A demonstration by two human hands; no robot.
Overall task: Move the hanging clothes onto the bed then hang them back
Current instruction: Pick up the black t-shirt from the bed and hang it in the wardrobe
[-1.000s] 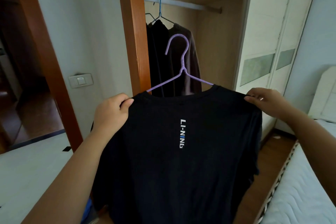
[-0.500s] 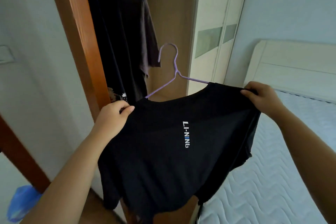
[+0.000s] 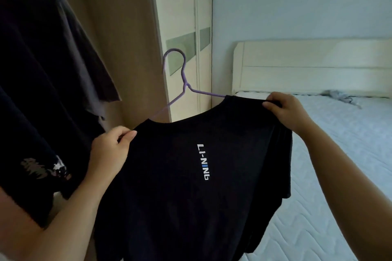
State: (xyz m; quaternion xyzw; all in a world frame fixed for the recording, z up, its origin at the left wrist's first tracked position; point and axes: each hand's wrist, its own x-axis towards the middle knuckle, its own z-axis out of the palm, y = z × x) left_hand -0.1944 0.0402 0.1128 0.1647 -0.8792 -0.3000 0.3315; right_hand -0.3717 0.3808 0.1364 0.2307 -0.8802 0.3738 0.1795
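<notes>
The left hand (image 3: 108,150) and right hand (image 3: 285,110) each pinch a shoulder of the black T-shirt (image 3: 191,186), held in the air on its purple hanger (image 3: 184,85) beside the bed's (image 3: 339,144) left edge.

One lettering (image 3: 203,162) can be read: "LI-NING", the brand name on the black T-shirt (image 3: 180,207). It stands in the middle of the cloth, a little below the neckline. It runs downward in a single line with the letters turned on their side, L uppermost and G lowest. The letters are white, save the second I, which is blue. A dark shirt (image 3: 31,112) hanging at the left bears a pale, patchy print (image 3: 45,168) low on its cloth, too blurred to tell whether it holds any letters.
</notes>
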